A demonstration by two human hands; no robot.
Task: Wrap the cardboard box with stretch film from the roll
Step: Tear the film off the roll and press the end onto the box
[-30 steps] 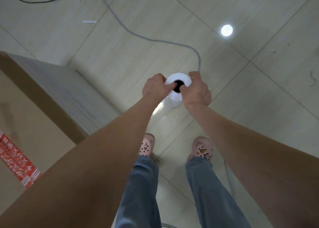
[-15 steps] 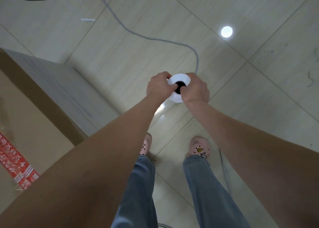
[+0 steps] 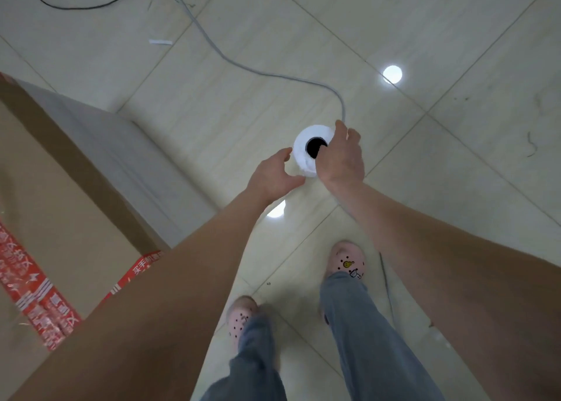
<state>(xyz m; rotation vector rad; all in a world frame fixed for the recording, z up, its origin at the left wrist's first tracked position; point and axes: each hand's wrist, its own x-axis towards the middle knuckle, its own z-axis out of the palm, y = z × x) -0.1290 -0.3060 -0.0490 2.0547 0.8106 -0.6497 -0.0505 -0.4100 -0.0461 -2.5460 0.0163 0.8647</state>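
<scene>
**Get both hands on the roll before pulling**

The right hand [image 3: 341,158] grips the roll [image 3: 303,154] at its top end, fingers curled over the far rim and what looks like the thumb hooked into the dark core [image 3: 315,147]. The left hand [image 3: 273,176] is open with relaxed fingers, just beside the roll's near side; I cannot tell whether it touches. The roll is held upright out in front, above the floor [image 3: 455,36] and well to the right of the box [image 3: 60,188].

I judge the step to be paying out film along the box's side. To do it well, the left hand should take the lower end so the roll turns freely between both hands. Hold it parallel to the box wall and pull evenly so the film lies flat. No loose film shows clearly here. The grey cable [image 3: 243,66] ahead is a trip risk, so mind the feet while walking round.
</scene>
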